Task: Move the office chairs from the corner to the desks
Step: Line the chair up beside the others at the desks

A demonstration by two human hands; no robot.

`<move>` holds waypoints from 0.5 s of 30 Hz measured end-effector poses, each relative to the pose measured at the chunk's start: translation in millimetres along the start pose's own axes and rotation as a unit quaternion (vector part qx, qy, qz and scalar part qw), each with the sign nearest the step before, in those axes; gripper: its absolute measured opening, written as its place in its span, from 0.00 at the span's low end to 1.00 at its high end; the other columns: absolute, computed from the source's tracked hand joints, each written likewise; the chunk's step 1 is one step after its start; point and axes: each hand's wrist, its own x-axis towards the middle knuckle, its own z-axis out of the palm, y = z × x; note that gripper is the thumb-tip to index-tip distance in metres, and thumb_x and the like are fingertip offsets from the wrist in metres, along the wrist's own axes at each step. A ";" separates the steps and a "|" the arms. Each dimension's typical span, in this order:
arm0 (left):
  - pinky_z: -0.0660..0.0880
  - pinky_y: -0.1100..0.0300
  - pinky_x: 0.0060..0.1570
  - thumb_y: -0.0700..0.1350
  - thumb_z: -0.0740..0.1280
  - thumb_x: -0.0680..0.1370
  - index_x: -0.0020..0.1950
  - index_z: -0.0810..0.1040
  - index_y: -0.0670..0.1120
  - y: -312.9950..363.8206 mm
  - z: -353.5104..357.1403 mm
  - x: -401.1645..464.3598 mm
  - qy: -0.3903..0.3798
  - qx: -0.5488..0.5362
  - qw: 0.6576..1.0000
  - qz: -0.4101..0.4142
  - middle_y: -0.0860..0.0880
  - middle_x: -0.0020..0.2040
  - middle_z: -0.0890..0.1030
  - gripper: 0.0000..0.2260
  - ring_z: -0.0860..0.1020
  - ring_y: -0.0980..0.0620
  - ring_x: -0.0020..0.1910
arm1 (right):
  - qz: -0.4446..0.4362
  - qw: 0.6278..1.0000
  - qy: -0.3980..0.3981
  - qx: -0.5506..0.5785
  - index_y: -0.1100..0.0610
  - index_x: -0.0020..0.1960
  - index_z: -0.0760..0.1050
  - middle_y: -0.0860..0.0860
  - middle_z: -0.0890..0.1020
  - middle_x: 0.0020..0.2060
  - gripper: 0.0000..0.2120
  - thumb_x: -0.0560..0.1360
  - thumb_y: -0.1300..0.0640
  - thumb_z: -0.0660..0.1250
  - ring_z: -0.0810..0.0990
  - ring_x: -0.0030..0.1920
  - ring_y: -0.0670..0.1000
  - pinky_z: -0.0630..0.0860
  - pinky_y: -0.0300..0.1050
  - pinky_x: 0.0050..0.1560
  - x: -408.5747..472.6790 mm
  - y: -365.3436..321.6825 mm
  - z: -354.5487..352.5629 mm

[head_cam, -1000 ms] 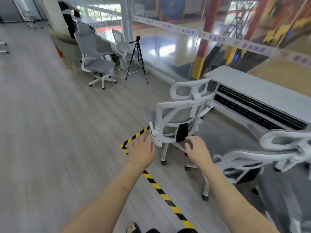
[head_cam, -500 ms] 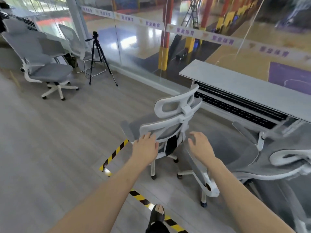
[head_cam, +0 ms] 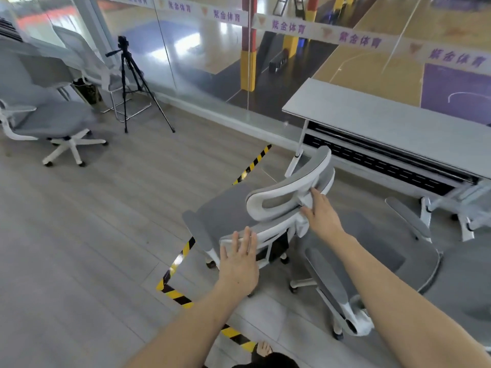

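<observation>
A white-framed office chair with grey mesh [head_cam: 225, 211] stands on the floor in front of me, its back towards me and its headrest [head_cam: 289, 192] uppermost. My left hand [head_cam: 240, 258] lies flat with spread fingers on the top left edge of the backrest. My right hand [head_cam: 322, 216] touches the white bracket under the headrest, fingers stretched out and not wrapped around it. A long grey desk [head_cam: 398, 128] stands just beyond the chair, along the glass wall. A second grey chair [head_cam: 372, 248] sits close on the right, its armrest [head_cam: 326, 274] beside my right forearm.
Another grey chair [head_cam: 47, 120] stands at the far left, with one more chair [head_cam: 87, 62] behind it by the glass. A black tripod [head_cam: 132, 83] with a camera stands near the glass wall. Yellow-black tape [head_cam: 175, 261] marks the wooden floor under the chair.
I have come closer to the chair and desk, and the view has swung right. My right hand rose to the headrest bracket; my left hand settled on the backrest edge.
</observation>
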 end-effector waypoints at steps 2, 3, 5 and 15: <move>0.51 0.34 0.78 0.53 0.54 0.85 0.83 0.35 0.46 -5.5 2.7 6.0 0.013 0.015 1.000 -0.002 0.46 0.83 0.33 0.34 0.38 0.37 0.82 | 0.008 1.000 0.023 0.003 0.52 0.81 0.57 0.56 0.68 0.75 0.29 0.83 0.47 0.62 0.73 0.69 0.62 0.72 0.56 0.61 0.6 -5.7 6.9; 0.52 0.34 0.77 0.54 0.54 0.85 0.83 0.35 0.45 -10.8 3.4 9.8 0.019 0.027 0.999 0.000 0.45 0.83 0.33 0.36 0.39 0.36 0.82 | 0.011 0.999 0.032 0.003 0.52 0.80 0.58 0.56 0.69 0.74 0.29 0.83 0.47 0.62 0.73 0.68 0.62 0.72 0.56 0.60 2.4 -10.1 10.6; 0.53 0.33 0.76 0.56 0.55 0.85 0.83 0.35 0.44 -26.6 4.2 16.7 0.026 0.048 0.998 0.010 0.43 0.83 0.34 0.37 0.41 0.34 0.82 | 0.024 0.999 0.045 0.007 0.52 0.80 0.59 0.56 0.69 0.73 0.28 0.83 0.47 0.62 0.74 0.67 0.62 0.71 0.55 0.60 5.1 -22.7 18.5; 0.49 0.34 0.78 0.52 0.57 0.85 0.83 0.36 0.45 -156.4 -30.9 31.3 0.009 0.081 0.991 0.108 0.44 0.82 0.32 0.36 0.38 0.36 0.82 | 0.100 0.985 0.138 0.036 0.50 0.79 0.59 0.55 0.71 0.71 0.28 0.83 0.46 0.63 0.79 0.60 0.62 0.74 0.55 0.55 -15.8 -102.9 92.5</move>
